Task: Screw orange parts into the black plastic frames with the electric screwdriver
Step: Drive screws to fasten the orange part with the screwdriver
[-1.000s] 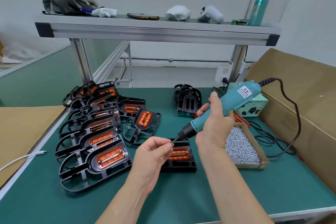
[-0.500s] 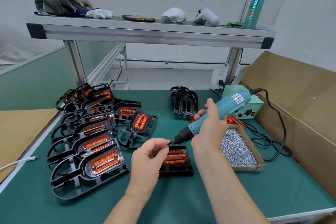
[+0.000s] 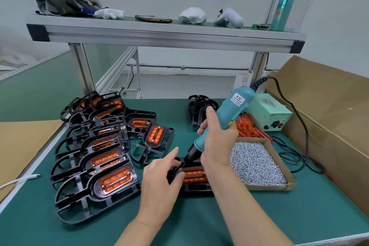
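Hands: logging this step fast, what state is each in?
Left hand: fingers curled on black plastic frame, grip cannot be told.
Right hand: holding teal electric screwdriver.
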`<state>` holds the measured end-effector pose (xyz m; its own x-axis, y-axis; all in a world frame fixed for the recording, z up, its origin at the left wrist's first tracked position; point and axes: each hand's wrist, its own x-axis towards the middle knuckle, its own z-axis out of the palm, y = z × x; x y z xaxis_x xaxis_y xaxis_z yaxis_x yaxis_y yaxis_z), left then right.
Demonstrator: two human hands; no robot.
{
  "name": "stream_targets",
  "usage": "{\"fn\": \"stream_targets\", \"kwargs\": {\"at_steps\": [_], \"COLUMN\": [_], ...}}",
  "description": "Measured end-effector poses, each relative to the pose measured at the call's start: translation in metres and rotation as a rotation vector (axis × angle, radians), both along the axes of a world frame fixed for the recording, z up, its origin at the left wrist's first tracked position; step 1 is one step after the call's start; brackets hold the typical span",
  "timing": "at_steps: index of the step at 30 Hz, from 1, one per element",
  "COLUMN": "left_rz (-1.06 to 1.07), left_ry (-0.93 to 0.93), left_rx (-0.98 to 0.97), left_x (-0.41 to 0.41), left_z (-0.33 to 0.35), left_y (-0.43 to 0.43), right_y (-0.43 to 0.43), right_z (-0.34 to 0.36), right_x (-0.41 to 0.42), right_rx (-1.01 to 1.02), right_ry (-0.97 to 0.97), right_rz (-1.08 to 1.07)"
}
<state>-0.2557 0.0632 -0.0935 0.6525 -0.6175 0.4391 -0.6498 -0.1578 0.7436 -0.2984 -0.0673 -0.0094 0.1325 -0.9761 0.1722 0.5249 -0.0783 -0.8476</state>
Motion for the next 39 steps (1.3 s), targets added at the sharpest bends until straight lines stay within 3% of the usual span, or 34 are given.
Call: {"fn": "stream_targets", "kwargs": {"at_steps": [5, 11, 39], "left_rz": [0.011, 0.034, -0.012], "left_ry": [-0.184, -0.245, -0.423], "left_rx": [0.209, 0.322, 0.364], "left_x": [0.002, 0.001, 0.004], "left_z": [-0.017, -0.021, -0.022], "left_y": [0.018, 0.019, 0.02], "right_y": [0.002, 0.012, 0.009], "right_z": [0.002, -0.002, -0.016], "right_x": [0.007, 0.014, 0.026], "right_rx": [-0.152, -0.3, -0.461], "right_ry": [0.043, 0.122, 0.39], "right_rz": [0.051, 0.113, 0.16]}}
